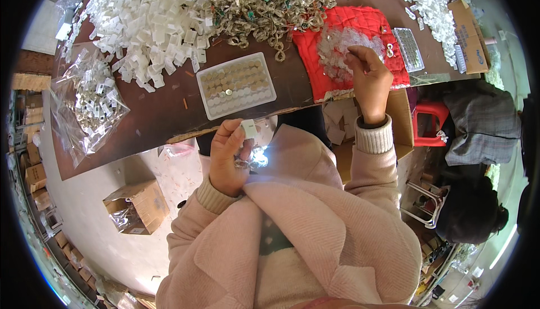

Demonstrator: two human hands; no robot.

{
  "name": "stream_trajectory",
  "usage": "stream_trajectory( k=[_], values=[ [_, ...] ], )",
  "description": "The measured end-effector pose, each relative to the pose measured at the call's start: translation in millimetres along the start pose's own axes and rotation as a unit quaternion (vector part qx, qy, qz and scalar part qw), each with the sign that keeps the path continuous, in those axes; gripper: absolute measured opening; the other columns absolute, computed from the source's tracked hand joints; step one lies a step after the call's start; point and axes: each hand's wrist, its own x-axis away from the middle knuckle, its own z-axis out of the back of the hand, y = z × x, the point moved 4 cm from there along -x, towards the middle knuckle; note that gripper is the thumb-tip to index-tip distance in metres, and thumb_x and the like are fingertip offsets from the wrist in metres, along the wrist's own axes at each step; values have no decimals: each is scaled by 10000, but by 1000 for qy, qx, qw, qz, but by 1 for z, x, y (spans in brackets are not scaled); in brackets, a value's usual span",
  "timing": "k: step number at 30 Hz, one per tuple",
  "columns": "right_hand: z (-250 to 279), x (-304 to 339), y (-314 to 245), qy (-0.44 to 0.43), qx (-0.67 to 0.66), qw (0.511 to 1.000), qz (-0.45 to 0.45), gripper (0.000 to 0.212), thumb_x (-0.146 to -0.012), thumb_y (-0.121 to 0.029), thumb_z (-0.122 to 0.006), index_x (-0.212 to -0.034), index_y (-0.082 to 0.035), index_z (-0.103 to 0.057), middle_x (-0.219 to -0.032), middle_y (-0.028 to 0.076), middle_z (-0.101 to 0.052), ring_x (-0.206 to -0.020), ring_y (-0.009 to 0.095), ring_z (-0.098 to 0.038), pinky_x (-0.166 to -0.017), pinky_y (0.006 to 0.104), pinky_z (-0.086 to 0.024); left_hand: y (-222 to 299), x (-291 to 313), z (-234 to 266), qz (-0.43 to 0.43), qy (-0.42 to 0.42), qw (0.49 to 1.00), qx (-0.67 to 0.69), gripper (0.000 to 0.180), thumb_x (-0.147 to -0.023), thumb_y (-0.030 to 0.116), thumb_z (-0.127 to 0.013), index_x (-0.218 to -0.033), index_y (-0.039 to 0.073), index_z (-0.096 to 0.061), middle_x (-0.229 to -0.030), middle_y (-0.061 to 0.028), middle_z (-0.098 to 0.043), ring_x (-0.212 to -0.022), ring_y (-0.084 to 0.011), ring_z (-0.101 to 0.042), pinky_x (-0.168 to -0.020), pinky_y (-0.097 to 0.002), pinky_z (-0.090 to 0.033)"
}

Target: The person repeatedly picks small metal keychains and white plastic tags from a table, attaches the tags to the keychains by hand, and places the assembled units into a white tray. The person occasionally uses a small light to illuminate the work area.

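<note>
My left hand (228,160) is closed around a lit LED string light, gripping its small white battery case (248,129) between thumb and fingers. The light's coiled wire and glowing bulbs (259,157) hang below the case, by my palm. Farther right, my right hand (371,73) hovers over a red quilted cloth (306,47) with a heap of small clear plastic pieces (337,50) on it. Its thumb and forefinger are pinched together; anything between them is too small to make out. Between the hands, a white tray (270,92) holds rows of button batteries (233,78).
White plastic cases (149,14) are heaped at the back left, beside a pile of coiled wire lights (259,0). A clear bag (95,101) of parts lies at the table's left. A second tray (409,49) stands right of the cloth. Below are a cardboard box (143,208) and red stool (430,120).
</note>
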Motion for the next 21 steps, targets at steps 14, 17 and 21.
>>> stream_trajectory(
  k=[14, 17, 21],
  values=[
    [-71, 76, -129, -220, -160, 929, 249, 260, -848, 106, -647, -1093, 18, -642, -954, 147, -671, -812, 280, -669, -699, 344, -547, 25, 4, -15, -40, -28, 999, 7, 196, -952, 92, -654, -1140, 48, -623, -976, -88, -684, -642, -72, -508, -563, -201, -400],
    [-77, 78, -138, -235, -157, 913, 293, 364, -795, 103, -663, -1146, 29, -601, -975, 154, -650, -810, 318, -650, -704, 369, -552, 30, 7, -15, -54, -27, 998, 15, 180, -937, 81, -679, -1103, 26, -636, -900, -45, -665, -647, -64, -512, -564, -198, -400],
    [-78, 78, -143, -264, -126, 887, 359, 440, -710, 85, -665, -1139, 27, -583, -945, 140, -637, -781, 301, -637, -660, 375, -546, 37, 10, -11, -70, -4, 996, -48, 186, -906, 45, -713, -1079, 12, -654, -882, -19, -663, -684, -42, -540, -584, -185, -418]
  ],
)
